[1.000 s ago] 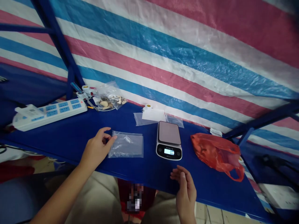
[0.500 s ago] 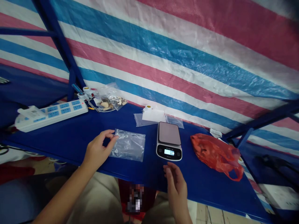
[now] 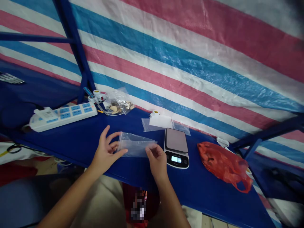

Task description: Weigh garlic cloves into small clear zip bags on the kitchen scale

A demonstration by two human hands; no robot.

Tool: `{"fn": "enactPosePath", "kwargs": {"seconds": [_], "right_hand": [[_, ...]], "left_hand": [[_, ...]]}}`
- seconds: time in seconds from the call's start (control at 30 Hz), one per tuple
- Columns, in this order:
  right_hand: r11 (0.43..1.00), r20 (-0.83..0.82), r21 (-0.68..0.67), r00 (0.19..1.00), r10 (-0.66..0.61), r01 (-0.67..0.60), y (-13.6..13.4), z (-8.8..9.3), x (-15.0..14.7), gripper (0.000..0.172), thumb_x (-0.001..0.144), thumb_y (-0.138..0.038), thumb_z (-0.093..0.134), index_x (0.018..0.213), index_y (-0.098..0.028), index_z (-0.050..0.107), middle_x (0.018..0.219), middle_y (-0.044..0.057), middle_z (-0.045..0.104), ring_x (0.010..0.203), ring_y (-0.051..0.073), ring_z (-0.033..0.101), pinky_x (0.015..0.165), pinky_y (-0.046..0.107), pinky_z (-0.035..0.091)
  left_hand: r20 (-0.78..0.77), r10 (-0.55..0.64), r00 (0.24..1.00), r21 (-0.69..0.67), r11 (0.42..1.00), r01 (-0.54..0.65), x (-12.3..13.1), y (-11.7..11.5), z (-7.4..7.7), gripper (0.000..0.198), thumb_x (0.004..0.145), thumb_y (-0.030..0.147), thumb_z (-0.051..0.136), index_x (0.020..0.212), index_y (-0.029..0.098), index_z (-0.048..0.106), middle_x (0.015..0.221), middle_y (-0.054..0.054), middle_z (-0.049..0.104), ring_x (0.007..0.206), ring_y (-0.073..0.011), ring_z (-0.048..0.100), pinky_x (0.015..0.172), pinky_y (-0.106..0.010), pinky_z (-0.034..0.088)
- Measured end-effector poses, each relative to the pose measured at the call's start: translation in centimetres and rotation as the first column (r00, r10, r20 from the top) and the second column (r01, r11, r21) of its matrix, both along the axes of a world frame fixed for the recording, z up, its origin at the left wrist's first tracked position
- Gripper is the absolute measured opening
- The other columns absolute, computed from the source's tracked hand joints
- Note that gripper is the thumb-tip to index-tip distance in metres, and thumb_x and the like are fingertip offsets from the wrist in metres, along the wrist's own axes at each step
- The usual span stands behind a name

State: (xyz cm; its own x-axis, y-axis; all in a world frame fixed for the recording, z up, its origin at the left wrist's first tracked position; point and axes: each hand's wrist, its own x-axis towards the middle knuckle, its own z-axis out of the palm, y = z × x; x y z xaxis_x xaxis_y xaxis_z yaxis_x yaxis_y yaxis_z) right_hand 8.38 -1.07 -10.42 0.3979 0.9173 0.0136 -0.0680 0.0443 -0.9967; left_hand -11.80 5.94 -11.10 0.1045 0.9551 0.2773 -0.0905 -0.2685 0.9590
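A clear plastic bag (image 3: 134, 145) is stretched between my two hands over the blue table. My left hand (image 3: 106, 151) holds its left end, thumb in front and fingers behind. At the bag's right end, my right hand (image 3: 156, 160) pinches the film between thumb and fingers. Just right of that hand stands a kitchen scale (image 3: 177, 144) with a lit display that seems to read zero. No contents show inside the bag.
A red plastic bag (image 3: 224, 164) lies on the right of the table (image 3: 190, 190). Behind the scale are a white card (image 3: 160, 121) and more clear film. A power strip (image 3: 64, 116) and a bag of pale brown pieces (image 3: 118, 106) lie at the back left.
My right hand has moved left from in front of the scale and taken hold of the clear bag's right end. The bag is now lifted and pulled between both hands.
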Motion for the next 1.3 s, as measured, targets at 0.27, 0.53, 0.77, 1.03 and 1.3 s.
{"fn": "enactPosePath", "kwargs": {"seconds": [0.27, 0.53, 0.77, 1.03, 1.3], "right_hand": [[0.998, 0.103, 0.051, 0.994, 0.026, -0.032, 0.4, 0.0, 0.0, 0.024, 0.088, -0.042, 0.069, 0.092, -0.019, 0.067, 0.089, 0.004, 0.069, 0.088, 0.019, 0.064, 0.087, 0.034, 0.052], [0.999, 0.227, 0.035, 0.973, 0.032, -0.041, -0.3, -1.2, -0.4, 0.026, 0.086, -0.026, 0.063, 0.111, -0.021, 0.058, 0.108, 0.005, 0.067, 0.101, 0.019, 0.063, 0.098, 0.037, 0.047], [0.994, 0.222, 0.073, 0.973, 0.060, -0.078, -0.3, -1.3, -0.5, 0.038, 0.087, -0.022, 0.057, 0.124, -0.023, 0.046, 0.108, 0.004, 0.061, 0.103, 0.018, 0.060, 0.099, 0.038, 0.046], [0.998, 0.075, 0.035, 0.995, -0.061, 0.058, -0.2, -1.4, 0.0, 0.036, 0.091, -0.039, 0.062, 0.119, -0.021, 0.049, 0.100, 0.005, 0.063, 0.093, 0.018, 0.065, 0.090, 0.037, 0.053], [0.981, -0.022, -0.018, 0.981, -0.195, 0.194, -0.7, -0.2, 1.8, 0.056, 0.083, -0.050, 0.072, 0.124, -0.020, 0.049, 0.102, 0.009, 0.070, 0.084, 0.021, 0.070, 0.060, 0.031, 0.059]], "left_hand": [[-0.269, -0.137, 0.953, -0.066, 0.990, 0.124, -1.0, 0.3, 0.8, 0.043, 0.079, 0.043, 0.075, 0.115, 0.021, 0.064, 0.096, -0.005, 0.075, 0.091, -0.0210, 0.073, 0.086, -0.034, 0.060], [-0.341, -0.188, 0.921, 0.004, 0.979, 0.202, -0.6, -0.4, 0.5, 0.020, 0.088, 0.029, 0.060, 0.107, 0.022, 0.057, 0.116, -0.011, 0.068, 0.116, -0.0243, 0.065, 0.103, -0.043, 0.051], [-0.377, -0.235, 0.896, -0.011, 0.968, 0.250, 0.2, -0.6, 0.7, 0.024, 0.090, 0.027, 0.053, 0.114, 0.024, 0.057, 0.116, -0.008, 0.066, 0.118, -0.0217, 0.061, 0.110, -0.043, 0.045], [-0.334, -0.152, 0.930, -0.142, 0.984, 0.110, 0.6, -0.3, 1.2, 0.028, 0.087, 0.047, 0.062, 0.100, 0.022, 0.064, 0.092, -0.004, 0.072, 0.084, -0.0196, 0.068, 0.075, -0.032, 0.056], [-0.257, -0.160, 0.953, -0.286, 0.955, 0.083, 0.7, 2.1, 1.7, 0.055, 0.070, 0.056, 0.081, 0.108, 0.019, 0.064, 0.089, -0.006, 0.078, 0.076, -0.0200, 0.071, 0.070, -0.030, 0.053]]}}
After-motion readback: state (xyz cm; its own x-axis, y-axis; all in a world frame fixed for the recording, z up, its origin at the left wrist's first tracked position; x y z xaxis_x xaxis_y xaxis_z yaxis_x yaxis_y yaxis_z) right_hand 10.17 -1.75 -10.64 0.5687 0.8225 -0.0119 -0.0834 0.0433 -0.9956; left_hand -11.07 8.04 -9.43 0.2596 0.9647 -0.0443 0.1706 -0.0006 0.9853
